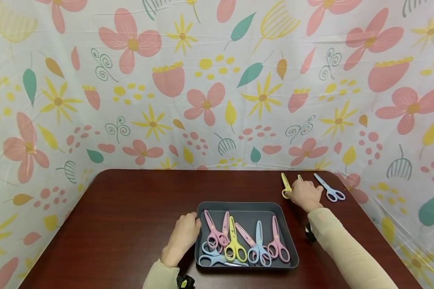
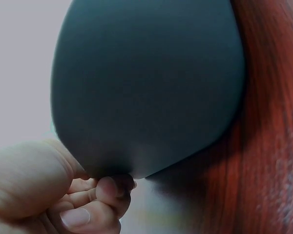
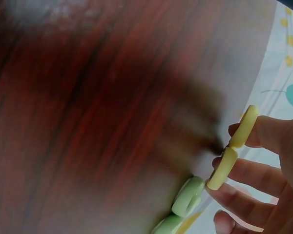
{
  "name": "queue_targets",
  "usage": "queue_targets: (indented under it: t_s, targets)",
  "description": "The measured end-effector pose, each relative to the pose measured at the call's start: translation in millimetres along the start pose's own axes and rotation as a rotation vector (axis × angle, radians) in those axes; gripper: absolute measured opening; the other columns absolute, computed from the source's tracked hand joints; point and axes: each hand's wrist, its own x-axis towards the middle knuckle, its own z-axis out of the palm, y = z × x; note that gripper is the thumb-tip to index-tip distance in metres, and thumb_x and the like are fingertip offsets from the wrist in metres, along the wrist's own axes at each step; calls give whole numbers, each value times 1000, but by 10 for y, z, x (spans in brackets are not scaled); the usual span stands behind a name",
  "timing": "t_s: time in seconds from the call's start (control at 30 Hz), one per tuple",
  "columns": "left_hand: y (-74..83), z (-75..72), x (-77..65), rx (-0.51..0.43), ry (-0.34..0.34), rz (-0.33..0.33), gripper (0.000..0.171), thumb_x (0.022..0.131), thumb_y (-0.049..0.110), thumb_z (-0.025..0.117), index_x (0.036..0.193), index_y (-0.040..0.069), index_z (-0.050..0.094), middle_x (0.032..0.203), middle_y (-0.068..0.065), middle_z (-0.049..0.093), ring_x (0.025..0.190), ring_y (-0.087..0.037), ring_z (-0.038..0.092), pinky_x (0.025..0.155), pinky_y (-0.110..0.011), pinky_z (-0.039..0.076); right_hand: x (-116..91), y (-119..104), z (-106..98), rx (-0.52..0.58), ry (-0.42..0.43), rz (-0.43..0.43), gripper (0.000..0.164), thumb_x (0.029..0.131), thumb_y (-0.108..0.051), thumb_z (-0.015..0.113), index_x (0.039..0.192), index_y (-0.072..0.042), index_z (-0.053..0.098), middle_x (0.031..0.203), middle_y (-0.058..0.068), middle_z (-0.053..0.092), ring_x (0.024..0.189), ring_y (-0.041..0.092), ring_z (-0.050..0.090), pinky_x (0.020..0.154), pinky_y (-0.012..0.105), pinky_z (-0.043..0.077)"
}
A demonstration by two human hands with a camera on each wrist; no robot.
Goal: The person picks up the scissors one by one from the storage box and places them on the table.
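Observation:
A dark grey tray [image 1: 244,206] stands on the table with several pink, yellow and blue scissors in it. My left hand [image 1: 185,233] is at the tray's left wall and grips its edge with curled fingers [image 2: 110,190]; part of the thumb is hidden. At the table's far right, my right hand [image 1: 304,194] pinches yellow scissors [image 3: 223,168] by the handle loops. Only their tip shows past the hand in the head view. Just left of that hand lie other yellow scissors [image 1: 285,181]. Blue scissors [image 1: 329,189] lie to its right.
The dark brown table [image 1: 137,208] extends left of the tray. A flower-patterned cloth [image 1: 217,100] hangs behind the table and along its sides. In the right wrist view, a handle that looks pale green [image 3: 188,197] lies near the pinched scissors.

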Motion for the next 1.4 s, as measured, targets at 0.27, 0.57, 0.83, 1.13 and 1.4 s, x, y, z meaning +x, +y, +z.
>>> queue_targets:
  t_s: [0.27, 0.57, 0.83, 1.13, 1.4]
  targets:
    - [-16, -1, -9, -14, -17, -11, 10, 92, 6, 58, 86, 1, 64, 65, -6, 55, 55, -21, 53, 51, -36, 43, 14, -71, 9, -14, -35, 7, 31, 84, -31, 68, 61, -13, 58, 70, 13, 57, 80, 39, 52, 78, 68, 28]
    - [-28, -7, -9, -28, -18, -1, 11, 92, 6, 57, 87, 0, 64, 61, -2, 49, 52, -18, 48, 50, -33, 40, 28, -94, 60, -21, -33, 1, 27, 86, -30, 67, 70, -9, 62, 78, 19, 61, 84, 42, 51, 79, 70, 26]
    - [-24, 12, -14, -43, -30, 8, 12, 93, 7, 56, 88, -1, 64, 60, -2, 48, 51, -18, 48, 49, -32, 40, 1, -87, 22, -24, -19, 20, 26, 85, -29, 67, 69, -9, 61, 76, 17, 59, 79, 41, 52, 79, 70, 28]
    - [-44, 19, -26, -41, -39, -9, 11, 93, 6, 57, 88, 0, 63, 61, -2, 47, 51, -17, 47, 49, -32, 39, -81, -103, -47, -28, 58, -13, 32, 90, -28, 63, 63, -13, 54, 72, 13, 57, 83, 42, 52, 78, 69, 28]
    - [-35, 13, -2, -32, -36, -9, 11, 93, 7, 57, 86, 1, 63, 61, -2, 48, 52, -18, 48, 50, -33, 40, -223, -229, -231, 110, 130, -23, 26, 94, -27, 58, 75, -10, 63, 66, 8, 54, 71, 33, 53, 74, 66, 29]
